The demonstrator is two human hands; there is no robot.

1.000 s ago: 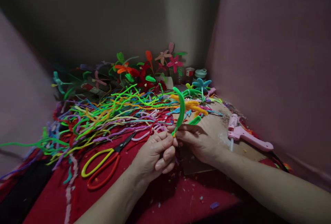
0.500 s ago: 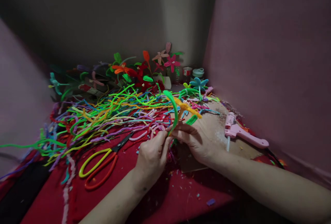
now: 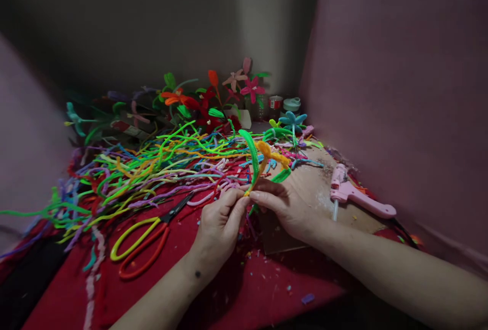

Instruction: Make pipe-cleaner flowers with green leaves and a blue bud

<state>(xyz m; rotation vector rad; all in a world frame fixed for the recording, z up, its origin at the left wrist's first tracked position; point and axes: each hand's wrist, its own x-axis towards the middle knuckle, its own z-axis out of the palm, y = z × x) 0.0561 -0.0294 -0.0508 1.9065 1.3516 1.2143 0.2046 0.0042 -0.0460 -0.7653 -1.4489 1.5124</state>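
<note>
Between my two hands stands a pipe cleaner flower (image 3: 264, 152) with orange-yellow petals and an orange stem. A long curved green leaf (image 3: 251, 154) rises on its left side, and another green leaf (image 3: 282, 175) shows on its right. My left hand (image 3: 221, 220) is closed, its thumb and finger pinching the low end of the stem. My right hand (image 3: 280, 205) is closed too, with thumb and fingertips pinched on the stem beside the left fingertips. The fingers cover part of the stem.
A heap of coloured pipe cleaners (image 3: 152, 167) spreads behind and left. Scissors with yellow and red handles (image 3: 147, 241) lie on the red cloth (image 3: 183, 289). At right a pink glue gun (image 3: 353, 195) rests on cardboard (image 3: 312, 187). Finished flowers (image 3: 206, 101) stand along the back wall.
The flower has turned and shifted slightly left in my fingers. My left hand has rotated, so its thumb shows more. The view has moved slightly.
</note>
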